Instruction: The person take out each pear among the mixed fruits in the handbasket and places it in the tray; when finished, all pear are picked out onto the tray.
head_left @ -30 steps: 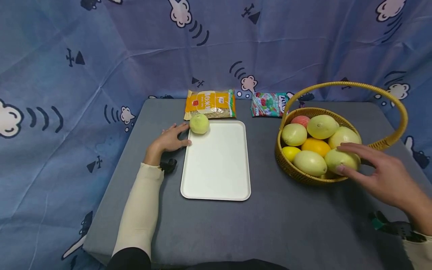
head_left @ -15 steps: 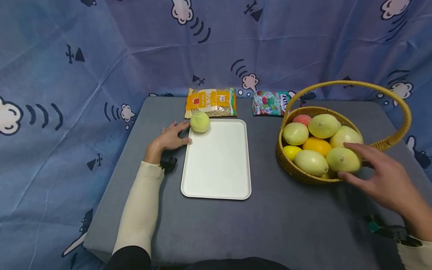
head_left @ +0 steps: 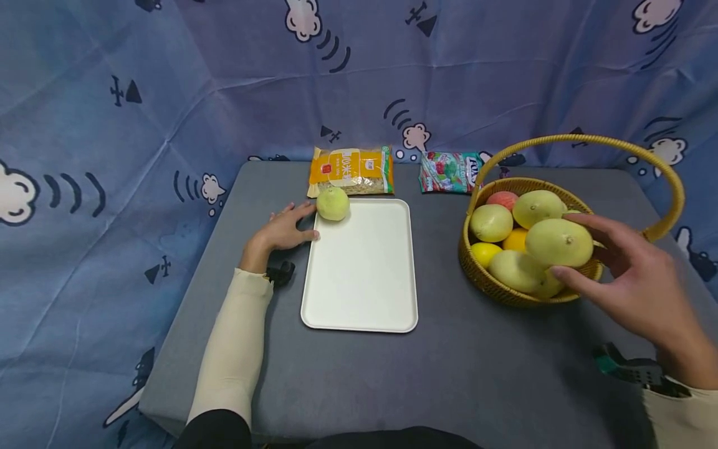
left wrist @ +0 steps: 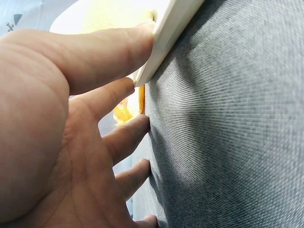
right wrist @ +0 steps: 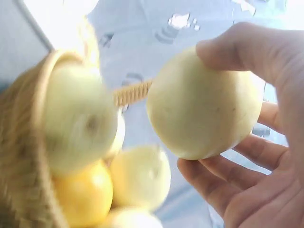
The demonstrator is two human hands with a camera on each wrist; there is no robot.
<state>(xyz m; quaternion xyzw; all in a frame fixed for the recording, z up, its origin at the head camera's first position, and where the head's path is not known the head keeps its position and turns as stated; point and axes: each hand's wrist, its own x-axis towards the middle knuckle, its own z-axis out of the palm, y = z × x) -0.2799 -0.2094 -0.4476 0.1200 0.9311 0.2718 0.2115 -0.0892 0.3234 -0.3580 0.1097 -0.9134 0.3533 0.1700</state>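
Observation:
My right hand [head_left: 639, 280] grips a pale green melon [head_left: 559, 242] by its sides, thumb opposite the fingers, raised over the fruit in the wicker basket [head_left: 477, 282]. In the right wrist view this melon [right wrist: 199, 107] hangs beside the basket rim, apart from the fruit there. My left hand [head_left: 283, 229] lies at the left edge of the white tray [head_left: 361, 274] with fingers spread. Its thumb [left wrist: 114, 52] touches the tray's side in the left wrist view, and other fingertips rest on the grey cloth. A round pale green fruit [head_left: 333, 204] sits on the tray's far left corner.
Several more pale melons, an orange fruit [head_left: 515, 239], a yellow fruit [head_left: 484, 254] and a reddish fruit [head_left: 502, 199] fill the basket. Its tall handle [head_left: 594, 140] arches over the right side. An orange grain bag [head_left: 352, 169] and a teal snack packet [head_left: 449, 171] lie behind the tray.
My right hand has lifted the melon from the basket's front right, up and slightly left above the other fruit. The left hand, tray and fruit on it have stayed put.

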